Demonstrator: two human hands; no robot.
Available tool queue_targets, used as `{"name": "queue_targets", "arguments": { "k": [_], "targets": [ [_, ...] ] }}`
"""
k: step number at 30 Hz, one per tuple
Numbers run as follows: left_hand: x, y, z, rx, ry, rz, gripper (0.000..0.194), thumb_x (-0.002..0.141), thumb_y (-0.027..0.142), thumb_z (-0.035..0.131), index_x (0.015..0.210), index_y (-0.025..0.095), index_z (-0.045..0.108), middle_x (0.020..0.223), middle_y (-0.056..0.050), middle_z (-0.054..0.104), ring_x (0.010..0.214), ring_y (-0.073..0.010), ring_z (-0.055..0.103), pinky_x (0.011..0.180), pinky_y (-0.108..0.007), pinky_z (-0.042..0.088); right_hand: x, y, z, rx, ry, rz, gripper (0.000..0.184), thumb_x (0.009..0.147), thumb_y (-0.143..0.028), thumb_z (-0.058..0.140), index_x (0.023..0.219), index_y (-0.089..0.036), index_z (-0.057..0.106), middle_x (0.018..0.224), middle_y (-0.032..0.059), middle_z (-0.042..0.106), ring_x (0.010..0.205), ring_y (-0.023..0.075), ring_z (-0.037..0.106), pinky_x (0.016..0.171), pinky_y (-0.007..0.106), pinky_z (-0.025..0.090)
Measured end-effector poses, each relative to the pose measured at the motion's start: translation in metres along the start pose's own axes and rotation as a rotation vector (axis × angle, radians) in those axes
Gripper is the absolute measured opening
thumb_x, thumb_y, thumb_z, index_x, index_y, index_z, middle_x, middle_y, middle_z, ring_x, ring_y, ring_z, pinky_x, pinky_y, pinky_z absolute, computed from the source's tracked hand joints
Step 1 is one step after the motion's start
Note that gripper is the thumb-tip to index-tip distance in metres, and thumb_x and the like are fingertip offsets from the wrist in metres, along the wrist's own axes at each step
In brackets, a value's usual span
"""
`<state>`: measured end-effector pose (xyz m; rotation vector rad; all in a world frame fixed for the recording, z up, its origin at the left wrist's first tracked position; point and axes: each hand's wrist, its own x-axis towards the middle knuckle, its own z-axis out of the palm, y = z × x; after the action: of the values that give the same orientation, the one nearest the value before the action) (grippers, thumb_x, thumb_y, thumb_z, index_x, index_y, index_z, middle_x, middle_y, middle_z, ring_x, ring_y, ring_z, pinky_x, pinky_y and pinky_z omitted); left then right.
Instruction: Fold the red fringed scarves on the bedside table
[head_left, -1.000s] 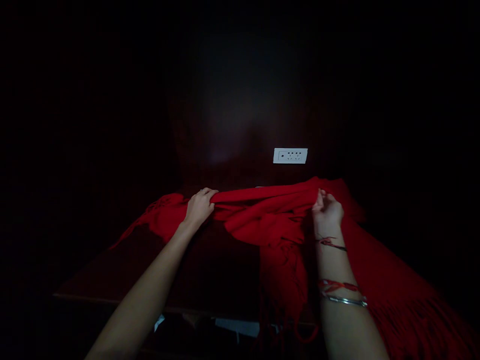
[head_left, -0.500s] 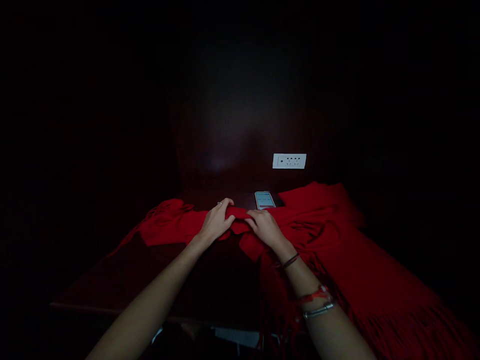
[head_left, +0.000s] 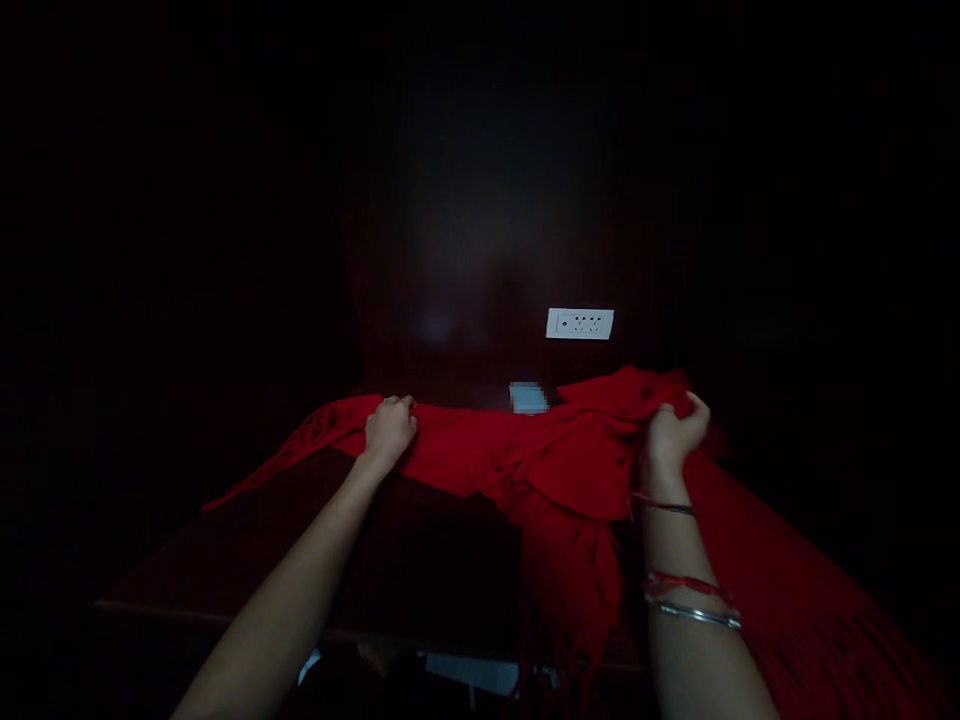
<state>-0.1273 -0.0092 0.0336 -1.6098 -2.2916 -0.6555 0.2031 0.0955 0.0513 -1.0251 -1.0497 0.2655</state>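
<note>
A long red fringed scarf (head_left: 465, 440) stretches across the dark table, bunched in folds at the middle and right. Its fringed ends hang over the front edge and trail off at the right. My left hand (head_left: 391, 428) is closed on the scarf near its left fringe, fingers curled out of sight. Over on the right, my right hand (head_left: 675, 430) grips a raised fold of the scarf, with the cloth between thumb and fingers. Bracelets circle my right wrist and forearm.
Behind the scarf lies a phone (head_left: 529, 398), its screen blurred. A white socket plate (head_left: 580, 324) is set in the dark wall at the back. The table's front edge (head_left: 247, 618) runs across below my forearms, with pale objects dimly seen beneath it.
My hands have moved apart from the middle, the left one leftward and the right one farther rightward to another fold. The scarf between them now lies flatter and more drawn out.
</note>
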Motion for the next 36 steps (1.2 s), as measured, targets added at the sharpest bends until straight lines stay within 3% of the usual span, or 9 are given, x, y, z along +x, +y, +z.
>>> {"name": "queue_targets", "arguments": {
  "k": [2, 5, 9, 14, 19, 22, 29, 33, 36],
  "targets": [
    [-0.004, 0.01, 0.011, -0.076, -0.062, 0.175, 0.026, 0.076, 0.028, 0.044, 0.099, 0.018, 0.052, 0.101, -0.009, 0.052, 0.095, -0.0228, 0.047, 0.077, -0.034, 0.039, -0.017, -0.015, 0.008, -0.195, -0.069, -0.2, 0.05, 0.06, -0.011, 0.042, 0.11, -0.014, 0.043, 0.115, 0.0118, 0.039, 0.105, 0.022, 0.036, 0.092, 0.041, 0.025],
    [-0.01, 0.022, 0.03, -0.171, -0.267, 0.427, 0.04, 0.072, 0.04, 0.05, 0.106, 0.021, 0.049, 0.108, -0.007, 0.05, 0.101, -0.0207, 0.044, 0.083, -0.032, 0.036, -0.051, -0.038, 0.024, -0.422, -0.577, -0.668, 0.041, 0.064, -0.009, 0.041, 0.102, -0.018, 0.052, 0.111, 0.0072, 0.046, 0.106, 0.0208, 0.037, 0.096, 0.044, 0.017],
    [-0.008, 0.018, 0.044, -0.101, -0.376, 0.506, 0.026, 0.073, 0.028, 0.05, 0.096, 0.019, 0.055, 0.095, -0.007, 0.056, 0.09, -0.0188, 0.05, 0.079, -0.029, 0.038, -0.088, -0.046, 0.039, -0.475, -0.956, -0.867, 0.029, 0.069, -0.015, 0.046, 0.096, -0.019, 0.056, 0.103, 0.007, 0.054, 0.103, 0.0209, 0.042, 0.096, 0.046, 0.014],
    [0.004, 0.001, 0.033, -0.14, -0.231, 0.451, 0.016, 0.075, 0.015, 0.042, 0.077, 0.019, 0.057, 0.078, -0.004, 0.058, 0.077, -0.0161, 0.053, 0.071, -0.026, 0.04, -0.087, -0.041, 0.038, -0.581, -0.924, -0.743, 0.023, 0.075, -0.013, 0.037, 0.082, -0.017, 0.059, 0.076, 0.0062, 0.059, 0.074, 0.0165, 0.051, 0.08, 0.035, 0.035],
    [0.009, -0.004, -0.004, -0.358, 0.263, 0.161, 0.024, 0.084, 0.022, 0.026, 0.082, 0.017, 0.05, 0.076, -0.004, 0.054, 0.072, -0.0151, 0.051, 0.069, -0.026, 0.039, -0.055, -0.04, 0.024, -0.412, -0.348, -0.492, 0.029, 0.079, -0.016, 0.03, 0.096, -0.015, 0.053, 0.087, 0.009, 0.054, 0.081, 0.0178, 0.049, 0.075, 0.032, 0.036],
    [0.006, -0.003, -0.018, -0.396, 0.245, 0.164, 0.032, 0.086, 0.028, 0.018, 0.089, 0.018, 0.048, 0.074, -0.004, 0.054, 0.066, -0.0141, 0.05, 0.065, -0.026, 0.039, -0.045, -0.037, 0.017, -0.417, -0.196, -0.402, 0.029, 0.076, -0.015, 0.031, 0.093, -0.014, 0.054, 0.084, 0.0097, 0.053, 0.082, 0.0196, 0.047, 0.077, 0.036, 0.034],
    [-0.005, 0.004, 0.01, -0.246, -0.473, 0.62, 0.044, 0.056, 0.034, 0.065, 0.098, 0.024, 0.054, 0.1, -0.003, 0.056, 0.092, -0.0196, 0.05, 0.074, -0.026, 0.038, -0.057, -0.049, 0.019, -0.499, -0.412, -0.606, 0.039, 0.067, -0.008, 0.033, 0.098, -0.015, 0.055, 0.101, 0.0115, 0.046, 0.097, 0.0234, 0.039, 0.087, 0.042, 0.028],
    [-0.001, 0.012, 0.01, -0.298, -0.379, 0.584, 0.02, 0.078, 0.026, 0.04, 0.077, 0.02, 0.059, 0.072, -0.001, 0.06, 0.069, -0.0125, 0.054, 0.067, -0.022, 0.037, -0.087, -0.058, 0.032, -0.363, -0.922, -0.908, 0.038, 0.073, -0.013, 0.037, 0.107, -0.024, 0.049, 0.105, 0.0049, 0.05, 0.103, 0.018, 0.039, 0.096, 0.039, 0.02],
    [-0.002, 0.015, 0.001, -0.384, -0.358, 0.55, 0.023, 0.079, 0.03, 0.038, 0.079, 0.02, 0.058, 0.071, 0.0, 0.059, 0.067, -0.0115, 0.053, 0.065, -0.021, 0.038, -0.107, -0.054, 0.043, -0.474, -1.076, -0.955, 0.024, 0.074, -0.019, 0.043, 0.094, -0.023, 0.056, 0.089, 0.0043, 0.057, 0.093, 0.018, 0.047, 0.094, 0.04, 0.022]
  ]
}}
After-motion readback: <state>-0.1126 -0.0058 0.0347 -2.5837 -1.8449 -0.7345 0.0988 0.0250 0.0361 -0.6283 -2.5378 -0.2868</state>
